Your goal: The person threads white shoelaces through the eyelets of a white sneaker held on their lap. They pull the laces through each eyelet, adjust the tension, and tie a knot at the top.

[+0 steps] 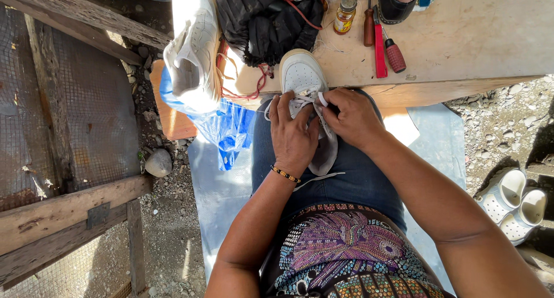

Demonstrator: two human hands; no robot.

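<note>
A wooden surface (490, 38) fills the far right of the scene, and a person is seated just near of it, with a white shoe (306, 84) laid along the lap. The shoe's long axis runs from near to far: its toe is propped against the edge of the surface and its heel end lies toward the body, largely hidden under the hands. A second white shoe (193, 53) is seen to the far left, partly over the edge, beside a dark cloth (271, 21) and above a blue plastic sheet (228, 128).

Both hands are met over the laced middle of the shoe, about equally close to it. The left hand (293, 133) is laid along the shoe from the near left, its fingers (284, 105) drawn together and pressed on the upper. The right hand (352, 118) comes in from the right, its fingers (328, 97) pinching a white lace (316, 99) just far of the left hand's tips. A loose end of lace trails near, across the jeans.

On the surface, beyond the toe, a red-handled tool (380, 50), a screwdriver (393, 54) and a small jar (345, 13) are set.
</note>
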